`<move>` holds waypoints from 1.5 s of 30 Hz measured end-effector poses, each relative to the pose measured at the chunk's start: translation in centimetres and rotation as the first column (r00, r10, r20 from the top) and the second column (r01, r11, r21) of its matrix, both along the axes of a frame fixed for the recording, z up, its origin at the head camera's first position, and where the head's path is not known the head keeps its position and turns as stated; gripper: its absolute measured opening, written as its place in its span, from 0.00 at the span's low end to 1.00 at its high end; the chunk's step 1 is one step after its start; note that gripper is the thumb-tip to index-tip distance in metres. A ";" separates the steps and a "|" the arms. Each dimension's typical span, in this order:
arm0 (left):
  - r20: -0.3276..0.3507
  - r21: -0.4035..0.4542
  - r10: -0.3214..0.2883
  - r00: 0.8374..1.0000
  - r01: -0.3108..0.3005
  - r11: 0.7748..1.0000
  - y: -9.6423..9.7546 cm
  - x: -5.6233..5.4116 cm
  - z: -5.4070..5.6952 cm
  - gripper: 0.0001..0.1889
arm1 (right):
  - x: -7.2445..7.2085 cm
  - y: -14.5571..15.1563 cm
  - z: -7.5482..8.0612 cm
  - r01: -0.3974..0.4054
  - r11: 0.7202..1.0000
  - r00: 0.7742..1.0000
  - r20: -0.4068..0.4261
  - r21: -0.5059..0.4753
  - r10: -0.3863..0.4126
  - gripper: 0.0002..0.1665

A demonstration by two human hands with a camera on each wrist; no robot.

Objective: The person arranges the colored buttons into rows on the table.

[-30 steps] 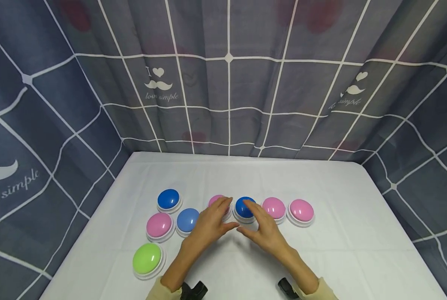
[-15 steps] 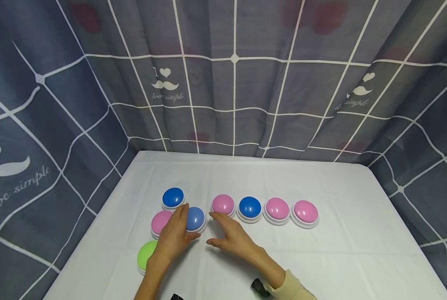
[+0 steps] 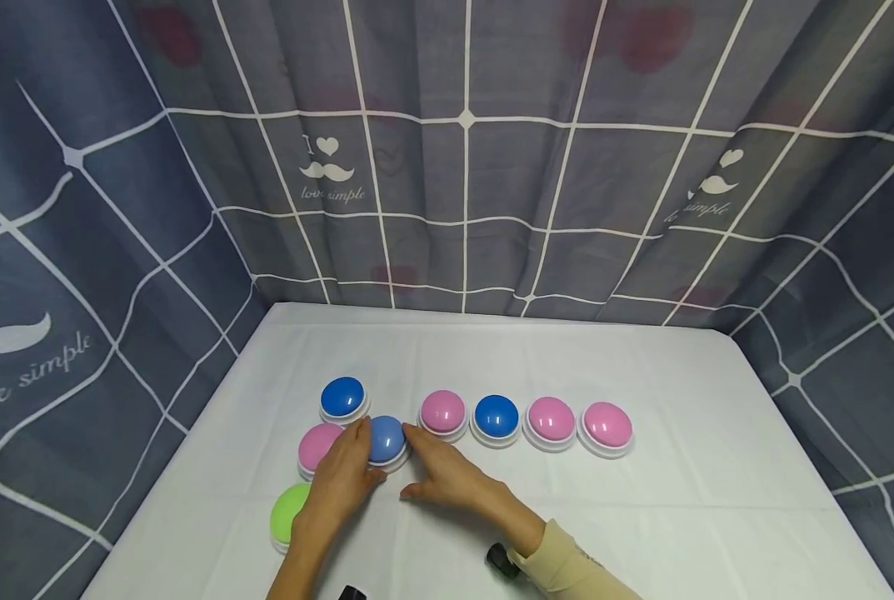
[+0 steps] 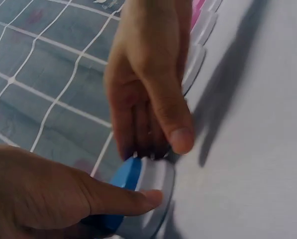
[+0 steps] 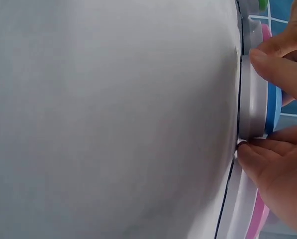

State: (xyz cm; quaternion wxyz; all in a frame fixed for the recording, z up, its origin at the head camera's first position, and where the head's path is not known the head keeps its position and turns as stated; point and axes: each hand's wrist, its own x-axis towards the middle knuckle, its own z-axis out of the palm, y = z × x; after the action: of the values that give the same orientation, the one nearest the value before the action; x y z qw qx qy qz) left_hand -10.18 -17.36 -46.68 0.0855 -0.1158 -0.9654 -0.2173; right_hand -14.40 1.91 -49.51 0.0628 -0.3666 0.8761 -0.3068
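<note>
A light blue push button (image 3: 387, 439) with a white round base stands on the table, between my two hands. My left hand (image 3: 340, 475) holds it from the left; in the left wrist view the thumb (image 4: 150, 198) of that hand lies along the white base. From the right, the extended fingers of my right hand (image 3: 450, 477) reach the button's side, its thumb held apart. The right wrist view shows those fingertips at the foot of the base (image 5: 252, 99). Left of the hands, a pink button (image 3: 317, 446) and a green button (image 3: 287, 512) are partly covered.
Behind stands a dark blue button (image 3: 342, 397). To the right runs a row: pink (image 3: 442, 412), dark blue (image 3: 496, 417), then two more pink buttons (image 3: 551, 419). A white cloth covers the table (image 3: 679, 467). Grey checked curtains (image 3: 417, 167) enclose its back and sides.
Both hands have moved left, away from the pink and dark blue buttons of the row, to the light blue button. In the last half second the right hand closed in on its side.
</note>
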 end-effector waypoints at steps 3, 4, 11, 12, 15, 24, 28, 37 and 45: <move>0.028 0.032 -0.004 1.000 0.003 0.999 -0.3 -0.1 0.2 0.38 | -0.1 -0.2 0.0 0.007 1.000 1.000 0.018 -0.005 -0.007 0.53; 0.032 0.043 -0.001 0.999 0.000 0.999 -0.4 -0.2 0.2 0.37 | -0.1 -0.2 0.0 0.010 1.000 1.000 0.022 -0.010 -0.010 0.53; 0.029 0.084 0.027 0.999 -0.030 0.996 -0.8 -0.7 -0.1 0.36 | 0.1 -0.3 -0.2 0.032 0.999 0.999 0.013 -0.033 -0.032 0.49; 0.025 0.084 0.028 0.999 -0.030 0.996 -0.8 -0.7 -0.2 0.36 | 0.2 -0.3 -0.2 0.038 0.999 0.999 0.008 -0.036 -0.037 0.48; -0.003 0.087 0.019 1.000 -0.019 0.996 -0.9 -0.6 -0.2 0.37 | 0.5 -0.2 -0.1 0.063 0.996 0.998 -0.015 -0.065 -0.064 0.46; -0.050 0.162 -0.017 0.999 0.025 0.987 0.0 -0.2 0.6 0.39 | 1.8 1.4 0.2 0.170 0.949 0.970 -0.127 -0.264 -0.209 0.36; -0.024 0.213 -0.025 0.999 0.029 0.977 1.0 0.2 0.9 0.40 | 2.0 2.5 0.5 0.195 0.914 0.954 -0.148 -0.356 -0.262 0.34; -0.124 0.320 -0.101 0.987 0.136 0.938 3.2 0.4 -0.2 0.40 | 3.1 5.5 0.9 0.272 0.881 0.937 -0.101 -0.387 -0.334 0.34; -0.094 0.388 -0.128 0.987 0.155 0.908 4.5 0.5 -2.0 0.38 | 3.6 6.8 0.2 0.329 0.886 0.928 -0.063 -0.327 -0.368 0.33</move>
State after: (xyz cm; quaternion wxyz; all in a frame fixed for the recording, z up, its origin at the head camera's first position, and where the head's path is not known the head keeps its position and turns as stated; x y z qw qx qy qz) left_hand -9.70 -12.89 -48.71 0.1229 -0.1731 -0.8875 -0.4090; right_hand -10.76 8.74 -49.29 -0.1060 -0.2265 0.8707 -0.4235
